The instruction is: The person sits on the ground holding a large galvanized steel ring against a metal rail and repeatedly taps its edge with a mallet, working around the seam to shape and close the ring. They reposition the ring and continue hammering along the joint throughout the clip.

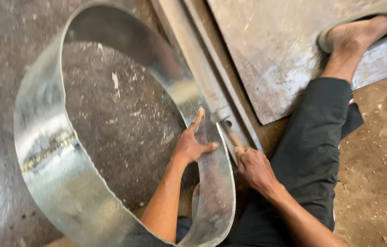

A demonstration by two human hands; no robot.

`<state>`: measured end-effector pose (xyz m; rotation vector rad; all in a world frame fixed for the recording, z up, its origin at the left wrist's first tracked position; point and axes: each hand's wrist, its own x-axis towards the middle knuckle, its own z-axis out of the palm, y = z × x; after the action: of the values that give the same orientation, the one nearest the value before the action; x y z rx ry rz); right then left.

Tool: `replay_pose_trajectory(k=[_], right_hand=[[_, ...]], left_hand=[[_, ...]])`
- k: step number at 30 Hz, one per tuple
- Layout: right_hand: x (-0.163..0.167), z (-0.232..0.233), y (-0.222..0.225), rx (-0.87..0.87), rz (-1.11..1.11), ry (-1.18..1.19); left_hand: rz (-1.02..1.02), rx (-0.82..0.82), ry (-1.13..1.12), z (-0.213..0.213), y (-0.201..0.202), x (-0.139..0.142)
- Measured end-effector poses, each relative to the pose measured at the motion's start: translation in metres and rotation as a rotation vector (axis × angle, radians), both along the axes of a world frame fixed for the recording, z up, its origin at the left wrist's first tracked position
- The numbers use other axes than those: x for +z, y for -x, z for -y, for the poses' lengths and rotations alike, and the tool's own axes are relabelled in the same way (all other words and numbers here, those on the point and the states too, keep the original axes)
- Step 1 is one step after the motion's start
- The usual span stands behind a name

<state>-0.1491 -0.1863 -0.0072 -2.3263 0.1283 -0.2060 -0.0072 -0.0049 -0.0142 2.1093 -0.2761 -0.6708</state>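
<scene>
While the left hand braces the galvanized sheet-metal ring on the floor from inside, fingers spread flat, the right hand w/ fingers wrapped round the hammer should strike short, near that support.

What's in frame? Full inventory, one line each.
sheet-metal ring: 1, shiny silver, on the ground at left, standing on edge
hammer: 1, wooden handle, blurred head, at the ring's right wall
metal rail: 1, rusty brown, running diagonally beside the ring
flat plate: 1, grey and scuffed, upper right
ground: brown dirt at right
leg: 1, black trousers, foot on the plate
left hand: fingers spread against the ring's inner wall
right hand: gripping the hammer handle
</scene>
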Motion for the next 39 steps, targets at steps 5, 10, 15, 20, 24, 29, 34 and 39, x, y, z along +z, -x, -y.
replay_pose_trajectory(k=[5, 10, 15, 20, 24, 29, 34, 39], right_hand=[[-0.003, -0.003, 0.002, -0.205, -0.072, -0.216], [-0.004, -0.002, 0.001, -0.082, 0.064, -0.047], [-0.002, 0.001, -0.001, -0.220, -0.068, -0.246], [-0.002, -0.003, -0.005, -0.056, -0.001, -0.035], [-0.003, -0.003, -0.007, -0.109, -0.014, -0.185], [-0.006, 0.000, -0.009, -0.063, -0.050, -0.041], [-0.007, 0.003, -0.010, -0.185, -0.097, -0.165], [-0.005, -0.001, -0.009, -0.049, 0.169, -0.038]], left_hand=[[-0.020, 0.001, 0.014, -0.002, 0.001, -0.004], [0.008, -0.015, 0.057, -0.003, 0.001, -0.006], [-0.015, -0.007, -0.013, -0.002, -0.001, -0.004], [-0.061, 0.009, -0.035, -0.002, -0.002, -0.002], [-0.055, -0.003, -0.074, -0.001, -0.003, -0.001], [-0.165, 0.051, 0.038, -0.002, -0.002, 0.001], [-0.010, -0.017, -0.014, -0.001, -0.001, 0.003], [-0.259, 0.078, -0.012, 0.000, -0.003, 0.004]])
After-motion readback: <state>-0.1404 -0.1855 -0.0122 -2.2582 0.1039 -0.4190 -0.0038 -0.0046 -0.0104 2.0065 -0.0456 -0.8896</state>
